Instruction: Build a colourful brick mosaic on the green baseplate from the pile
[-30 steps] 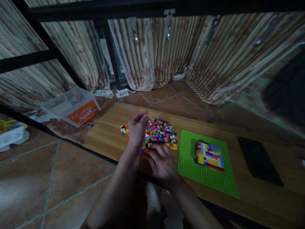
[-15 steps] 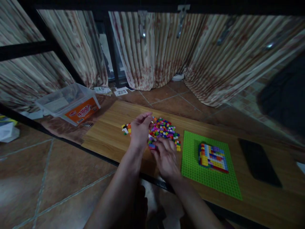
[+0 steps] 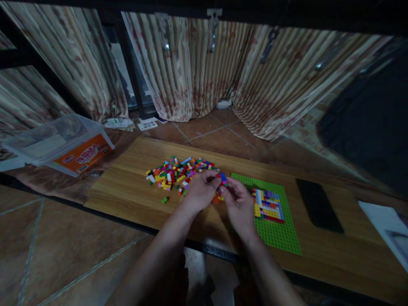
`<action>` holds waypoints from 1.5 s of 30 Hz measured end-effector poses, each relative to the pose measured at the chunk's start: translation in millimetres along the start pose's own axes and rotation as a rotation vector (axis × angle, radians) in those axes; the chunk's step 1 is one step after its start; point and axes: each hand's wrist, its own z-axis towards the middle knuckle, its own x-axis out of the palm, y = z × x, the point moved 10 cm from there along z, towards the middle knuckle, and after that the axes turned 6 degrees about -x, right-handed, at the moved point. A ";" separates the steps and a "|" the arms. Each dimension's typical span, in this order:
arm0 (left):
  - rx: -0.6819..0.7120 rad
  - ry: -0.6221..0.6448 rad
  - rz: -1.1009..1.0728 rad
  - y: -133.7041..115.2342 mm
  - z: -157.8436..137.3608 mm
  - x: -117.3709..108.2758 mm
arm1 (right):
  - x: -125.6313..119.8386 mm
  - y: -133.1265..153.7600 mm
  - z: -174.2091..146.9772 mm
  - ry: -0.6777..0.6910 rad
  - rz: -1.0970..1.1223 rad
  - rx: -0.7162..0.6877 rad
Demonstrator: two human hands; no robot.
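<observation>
Bricks of multicoloured plastic (image 3: 182, 171) lie loose left of the frame's centre. Near the centre, the bare left hand (image 3: 201, 193) and bare right hand (image 3: 239, 207) are together, pinching a small blue-and-red plastic piece (image 3: 223, 178). A green studded baseplate (image 3: 282, 238) lies lower right.

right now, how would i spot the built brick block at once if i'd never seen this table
On the wooden tabletop, find the bright green studded baseplate. The brick block sits on it, just right of the right hand. Unlike the loose bricks further left, its striped colours are joined into one compact slab.
</observation>
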 end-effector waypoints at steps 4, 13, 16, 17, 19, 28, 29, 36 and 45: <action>0.029 0.073 0.079 -0.6 -0.5 6.6 | -10.8 -1.5 5.4 -0.006 -0.094 0.021; 0.010 0.039 0.192 0.8 -4.2 17.0 | -10.1 13.3 8.6 0.018 -0.353 -0.082; -0.017 -0.003 0.189 5.7 -4.1 13.8 | -8.2 13.2 5.6 -0.008 -0.397 -0.085; -0.027 -0.015 0.186 7.6 -4.1 12.5 | -7.4 13.3 4.6 -0.015 -0.415 -0.085; -0.048 -0.033 0.178 11.8 -4.3 10.2 | -6.4 14.8 3.1 -0.032 -0.449 -0.089; -0.106 -0.132 0.122 29.2 -1.3 -4.8 | 0.2 14.6 5.1 -0.025 -0.582 -0.110; -0.114 -0.162 0.094 28.7 -0.4 -10.6 | 1.9 11.5 5.4 -0.010 -0.601 -0.101; -0.186 -0.241 -0.196 19.3 1.8 -35.2 | 23.5 4.0 3.5 0.145 -0.626 -0.161; -0.095 -0.113 -0.180 4.8 2.8 -8.2 | -12.2 28.1 4.6 -0.021 -0.508 -0.228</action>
